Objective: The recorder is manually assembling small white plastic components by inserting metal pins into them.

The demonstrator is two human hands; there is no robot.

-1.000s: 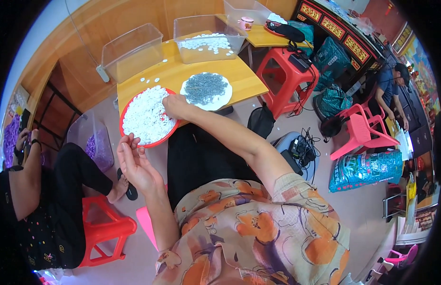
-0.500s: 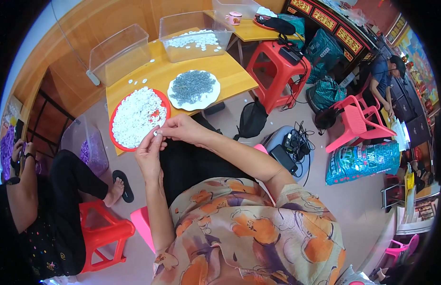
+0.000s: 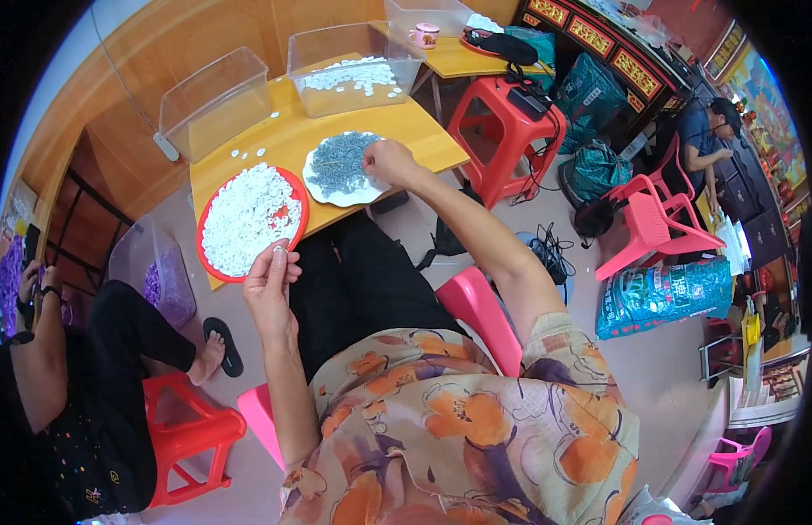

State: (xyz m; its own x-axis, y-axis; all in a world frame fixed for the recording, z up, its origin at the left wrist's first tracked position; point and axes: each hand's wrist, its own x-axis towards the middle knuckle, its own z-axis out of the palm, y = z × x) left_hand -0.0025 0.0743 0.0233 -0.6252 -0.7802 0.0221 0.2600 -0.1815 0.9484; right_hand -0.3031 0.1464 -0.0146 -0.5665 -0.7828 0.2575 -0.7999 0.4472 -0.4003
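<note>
My left hand (image 3: 271, 278) pinches a small white disc-like piece (image 3: 280, 250) between thumb and fingertips, at the near edge of a red round tray (image 3: 206, 254). Heaped in that tray are many small white pieces (image 3: 244, 219). My right hand (image 3: 390, 164) hangs over the right side of a white scalloped plate (image 3: 340, 199), its fingers drawn together. That plate holds a pile of thin grey pieces (image 3: 340, 157), too small to name surely. Whatever the right fingertips hold, if anything, is hidden by the hand.
Two clear plastic bins (image 3: 215, 109) (image 3: 353, 96) stand at the back of the yellow table (image 3: 428, 131), the right one with white pieces inside. A red stool (image 3: 502, 131) is right of the table. Another person (image 3: 99, 385) sits at left; a further person (image 3: 708, 140) is far right.
My right hand has left my left hand and moved up and right to the plate of grey pieces. My left hand stays by the red tray, still pinching a white piece.
</note>
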